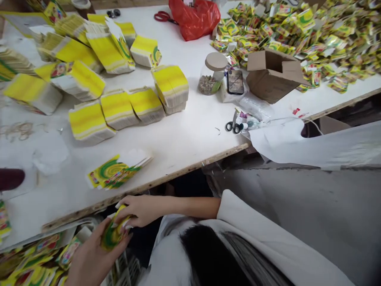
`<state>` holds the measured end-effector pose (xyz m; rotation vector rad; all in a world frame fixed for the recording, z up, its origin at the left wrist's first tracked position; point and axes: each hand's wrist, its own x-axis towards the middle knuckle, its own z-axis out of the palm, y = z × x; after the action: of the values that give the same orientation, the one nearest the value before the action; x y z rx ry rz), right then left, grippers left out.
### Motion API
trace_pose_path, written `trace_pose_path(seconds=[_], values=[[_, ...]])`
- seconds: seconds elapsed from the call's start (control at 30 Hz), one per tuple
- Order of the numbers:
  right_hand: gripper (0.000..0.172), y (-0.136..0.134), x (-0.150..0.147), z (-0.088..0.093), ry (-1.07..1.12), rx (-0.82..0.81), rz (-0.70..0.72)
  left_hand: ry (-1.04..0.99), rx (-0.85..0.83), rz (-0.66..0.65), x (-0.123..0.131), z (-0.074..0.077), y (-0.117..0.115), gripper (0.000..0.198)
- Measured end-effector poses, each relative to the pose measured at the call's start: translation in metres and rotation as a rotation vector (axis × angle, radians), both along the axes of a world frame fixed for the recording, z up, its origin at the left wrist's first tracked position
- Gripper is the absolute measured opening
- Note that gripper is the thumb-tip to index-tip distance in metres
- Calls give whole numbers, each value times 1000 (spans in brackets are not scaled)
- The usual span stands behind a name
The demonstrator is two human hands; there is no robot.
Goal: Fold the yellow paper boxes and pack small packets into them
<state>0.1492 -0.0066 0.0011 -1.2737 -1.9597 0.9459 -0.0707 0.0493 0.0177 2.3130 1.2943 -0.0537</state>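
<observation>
My left hand [92, 254] grips a small yellow and green printed carton [112, 237] between thumb and fingers, just below the table's front edge. From the right, my right hand [139, 210] closes its fingers on the upper part of that carton. Whether the carton is flat or opened out I cannot tell, as the fingers cover much of it. On the table close above both hands lies a fanned pile of flat yellow and green cartons [114, 171]. Below and left stands a crate with several similar cartons [44, 254] in it.
Stacks of flat cartons [145, 105] fill the table's left and middle. Behind are red-handled scissors [163, 16] and a red bag [195, 18]. A jar [210, 81], phone [235, 82], brown box [269, 81] and black-handled scissors [233, 126] lie right, before heaped small packs [285, 31].
</observation>
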Motion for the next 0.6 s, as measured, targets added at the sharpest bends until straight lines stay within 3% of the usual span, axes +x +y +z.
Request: trace_pose_path(seconds=[0.2,0.33,0.43,0.53,0.6], values=[[14,3,20,8,173,3,242,-68,22,-83,8,23,-2,56],[21,2,18,4,272,-45,77,-91,98,-11,27,33,-8,59],[42,0,11,-2,367,-14,-93,-150,219,47,37,34,-7,67],[69,1,7,-4,465,-33,-165,-238,201,55,44,32,-8,74],[71,3,5,-4,488,-94,-167,-279,173,73,48,27,-9,74]])
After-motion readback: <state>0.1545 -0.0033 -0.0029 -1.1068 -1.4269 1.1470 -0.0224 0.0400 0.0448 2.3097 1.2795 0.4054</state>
